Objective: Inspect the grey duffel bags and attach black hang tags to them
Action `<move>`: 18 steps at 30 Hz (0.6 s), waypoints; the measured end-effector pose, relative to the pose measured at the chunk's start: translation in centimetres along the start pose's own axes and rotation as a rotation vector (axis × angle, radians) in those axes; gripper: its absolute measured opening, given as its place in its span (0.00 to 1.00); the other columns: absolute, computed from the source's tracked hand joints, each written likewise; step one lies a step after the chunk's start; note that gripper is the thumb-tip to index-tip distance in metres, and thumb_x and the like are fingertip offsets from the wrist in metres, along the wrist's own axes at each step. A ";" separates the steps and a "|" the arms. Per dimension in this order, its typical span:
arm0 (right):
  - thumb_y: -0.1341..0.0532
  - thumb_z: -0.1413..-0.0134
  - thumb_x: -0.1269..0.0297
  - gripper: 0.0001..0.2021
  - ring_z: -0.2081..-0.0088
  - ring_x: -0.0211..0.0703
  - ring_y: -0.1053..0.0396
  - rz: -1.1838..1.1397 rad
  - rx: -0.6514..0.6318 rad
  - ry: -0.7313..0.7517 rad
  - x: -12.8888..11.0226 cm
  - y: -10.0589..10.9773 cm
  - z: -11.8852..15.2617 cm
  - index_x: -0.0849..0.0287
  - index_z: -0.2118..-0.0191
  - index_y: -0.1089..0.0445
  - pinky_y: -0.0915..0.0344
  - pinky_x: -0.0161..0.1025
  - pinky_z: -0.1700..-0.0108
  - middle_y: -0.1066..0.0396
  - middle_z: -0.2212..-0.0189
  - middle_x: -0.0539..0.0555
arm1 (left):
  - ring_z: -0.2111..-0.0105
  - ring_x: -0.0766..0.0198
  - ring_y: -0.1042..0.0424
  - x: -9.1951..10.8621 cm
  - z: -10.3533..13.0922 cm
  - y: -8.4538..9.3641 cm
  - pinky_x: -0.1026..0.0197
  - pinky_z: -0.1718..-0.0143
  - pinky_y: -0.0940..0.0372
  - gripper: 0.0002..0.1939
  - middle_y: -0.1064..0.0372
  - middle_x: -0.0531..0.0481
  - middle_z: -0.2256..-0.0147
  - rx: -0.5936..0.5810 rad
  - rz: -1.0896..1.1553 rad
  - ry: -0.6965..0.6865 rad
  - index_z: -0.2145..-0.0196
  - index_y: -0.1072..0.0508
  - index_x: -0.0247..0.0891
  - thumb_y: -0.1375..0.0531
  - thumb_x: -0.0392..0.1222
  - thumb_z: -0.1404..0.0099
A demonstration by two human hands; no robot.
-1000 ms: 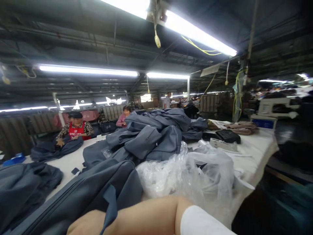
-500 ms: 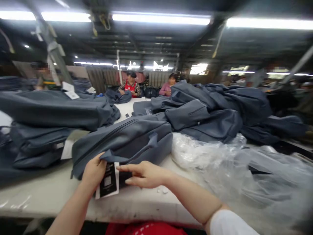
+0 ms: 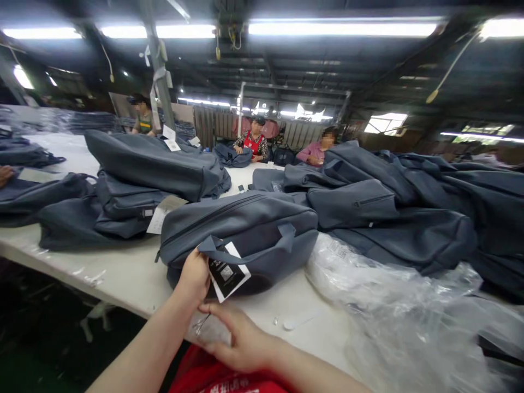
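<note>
A dark blue-grey bag (image 3: 245, 224) with a long zip lies on the white table in front of me. My left hand (image 3: 194, 275) is closed around one end of its fabric strap (image 3: 249, 254), beside a black-and-white printed hang tag (image 3: 227, 273). The tag hangs tilted against the bag's side. Lower down, at the table's near edge, my right hand (image 3: 245, 335) curls its fingers about a bit of clear plastic (image 3: 213, 328) with a thin dark thread-like line. What exactly the fingers grip is not clear.
More blue-grey bags are piled at the left (image 3: 151, 164) and right (image 3: 409, 218). Crumpled clear plastic (image 3: 393, 305) covers the table's right side. Co-workers (image 3: 252, 143) sit across the table, and another person's hand (image 3: 5, 176) shows at the far left.
My right hand has drawn back from the tag to the table's near edge. My left hand still grips the strap, and the tag has tilted. The view has swung left.
</note>
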State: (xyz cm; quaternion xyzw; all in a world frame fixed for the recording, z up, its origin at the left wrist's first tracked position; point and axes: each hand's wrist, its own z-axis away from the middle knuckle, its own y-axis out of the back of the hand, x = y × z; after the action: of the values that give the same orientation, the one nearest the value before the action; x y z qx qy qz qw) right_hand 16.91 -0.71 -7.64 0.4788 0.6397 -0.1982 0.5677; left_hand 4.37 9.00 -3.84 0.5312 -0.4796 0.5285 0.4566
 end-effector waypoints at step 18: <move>0.39 0.47 0.63 0.15 0.62 0.47 0.26 0.031 0.472 -0.232 0.4 7.2 -2.6 0.57 0.53 0.29 0.29 0.41 0.60 0.24 0.61 0.53 | 0.62 0.59 0.31 0.7 2.1 3.8 0.57 0.59 0.37 0.15 0.31 0.47 0.63 0.021 -0.578 -0.528 0.60 0.22 0.40 0.48 0.45 0.32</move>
State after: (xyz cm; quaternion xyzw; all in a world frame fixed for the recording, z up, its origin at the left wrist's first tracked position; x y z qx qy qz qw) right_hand 21.60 4.83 -5.24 0.5820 0.4989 -0.3867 0.5127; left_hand 0.85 6.45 -3.26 0.7668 -0.4057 0.2282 0.4420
